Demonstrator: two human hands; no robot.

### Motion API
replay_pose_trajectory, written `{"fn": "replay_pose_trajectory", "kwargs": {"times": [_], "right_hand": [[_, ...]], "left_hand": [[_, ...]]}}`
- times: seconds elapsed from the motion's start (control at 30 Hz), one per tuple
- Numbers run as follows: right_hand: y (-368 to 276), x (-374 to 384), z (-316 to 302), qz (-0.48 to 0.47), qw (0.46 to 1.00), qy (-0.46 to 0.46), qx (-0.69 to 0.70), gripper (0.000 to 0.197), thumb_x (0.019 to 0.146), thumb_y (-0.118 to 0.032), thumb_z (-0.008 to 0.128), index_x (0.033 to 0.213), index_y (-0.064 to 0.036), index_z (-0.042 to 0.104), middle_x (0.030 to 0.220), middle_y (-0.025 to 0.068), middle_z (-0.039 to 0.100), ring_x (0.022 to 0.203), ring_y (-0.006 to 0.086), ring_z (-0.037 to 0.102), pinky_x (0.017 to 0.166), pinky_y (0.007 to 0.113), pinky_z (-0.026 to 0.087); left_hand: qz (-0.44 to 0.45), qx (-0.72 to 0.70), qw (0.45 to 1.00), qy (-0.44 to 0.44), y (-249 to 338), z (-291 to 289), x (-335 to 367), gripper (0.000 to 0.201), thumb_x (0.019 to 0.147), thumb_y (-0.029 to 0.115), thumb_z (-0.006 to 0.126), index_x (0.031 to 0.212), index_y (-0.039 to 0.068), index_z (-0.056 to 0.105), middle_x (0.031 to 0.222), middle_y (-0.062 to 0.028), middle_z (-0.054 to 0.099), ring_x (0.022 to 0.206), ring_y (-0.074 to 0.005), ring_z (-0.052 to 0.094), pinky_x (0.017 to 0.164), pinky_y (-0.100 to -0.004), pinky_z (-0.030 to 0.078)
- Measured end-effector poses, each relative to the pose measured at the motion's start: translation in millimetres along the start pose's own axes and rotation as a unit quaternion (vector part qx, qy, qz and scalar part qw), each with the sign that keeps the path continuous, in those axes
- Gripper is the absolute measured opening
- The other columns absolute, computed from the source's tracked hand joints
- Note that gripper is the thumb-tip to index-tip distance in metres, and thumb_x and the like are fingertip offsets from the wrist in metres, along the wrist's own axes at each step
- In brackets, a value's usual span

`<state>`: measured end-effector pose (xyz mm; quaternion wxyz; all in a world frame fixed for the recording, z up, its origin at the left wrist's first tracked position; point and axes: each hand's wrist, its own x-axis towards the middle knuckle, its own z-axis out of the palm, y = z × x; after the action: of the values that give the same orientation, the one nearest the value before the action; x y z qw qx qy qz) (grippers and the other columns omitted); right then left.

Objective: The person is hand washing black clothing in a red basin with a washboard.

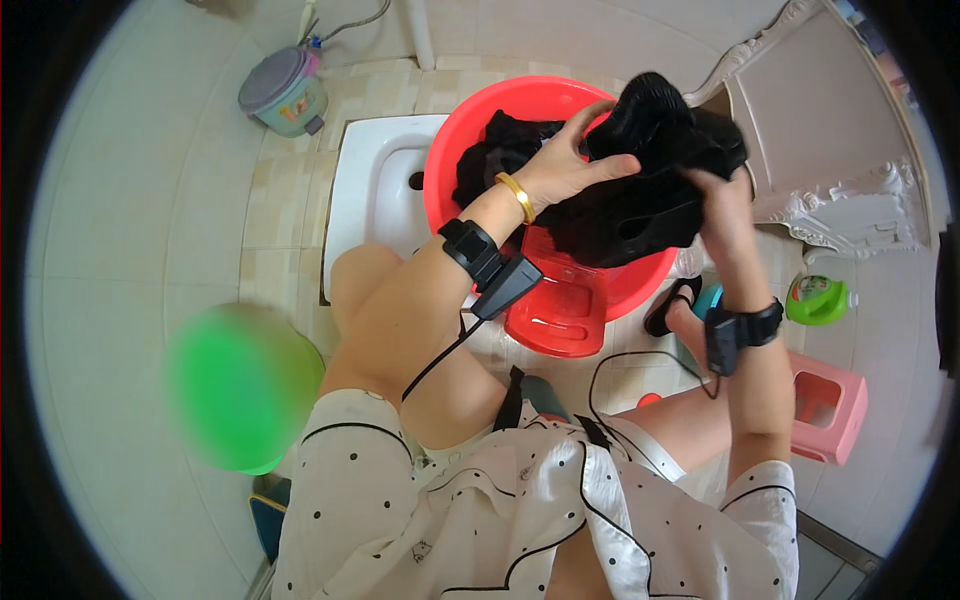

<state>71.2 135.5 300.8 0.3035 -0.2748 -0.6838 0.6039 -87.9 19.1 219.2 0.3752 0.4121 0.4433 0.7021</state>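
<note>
A bunched black garment is held up over a large red basin. My left hand, with a gold bangle at its wrist, grips the garment's left side, thumb in front and fingers partly behind the cloth. On the garment's right side, my right hand is closed on the fabric; its fingers are slightly blurred and partly hidden. More black cloth lies in the basin's left part. Below the garment, a red plastic washboard leans over the basin's near rim.
A white squat toilet is left of the basin, with a lidded bin beyond it. A green tub stands at left. At right are a green detergent bottle, a pink stool and an ornate white cabinet.
</note>
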Motion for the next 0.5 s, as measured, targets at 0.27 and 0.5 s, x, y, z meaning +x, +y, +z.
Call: {"fn": "replay_pose_trajectory", "kwargs": {"times": [0.27, 0.5], "right_hand": [[-111, 11, -15, 0.065, 0.993, 0.011, 0.103, 0.026, 0.084, -0.004, 0.047, 0.104, 0.0085, 0.058, 0.098, 0.0159, 0.065, 0.085, 0.0241, 0.065, 0.08, 0.033, 0.052], [-63, 48, 10, 0.054, 0.986, 0.03, 0.152, 0.024, 0.082, -0.002, 0.05, 0.102, 0.0092, 0.058, 0.091, 0.0169, 0.064, 0.08, 0.0262, 0.065, 0.073, 0.038, 0.055]], "left_hand": [[0.086, 0.291, 0.949, -0.082, -5, 24, -3, 0.124, 0.046, 0.033, 0.093, 0.142, 0.004, 0.021, 0.144, -0.016, 0.029, 0.134, -0.029, 0.03, 0.111, -0.0354, 0.026], [-0.06, 0.107, 0.992, 0.034, -43, 60, -18, 0.062, 0.067, 0.017, 0.08, 0.121, -0.001, 0.053, 0.121, -0.0119, 0.058, 0.113, -0.0245, 0.054, 0.099, -0.0328, 0.041]]}}
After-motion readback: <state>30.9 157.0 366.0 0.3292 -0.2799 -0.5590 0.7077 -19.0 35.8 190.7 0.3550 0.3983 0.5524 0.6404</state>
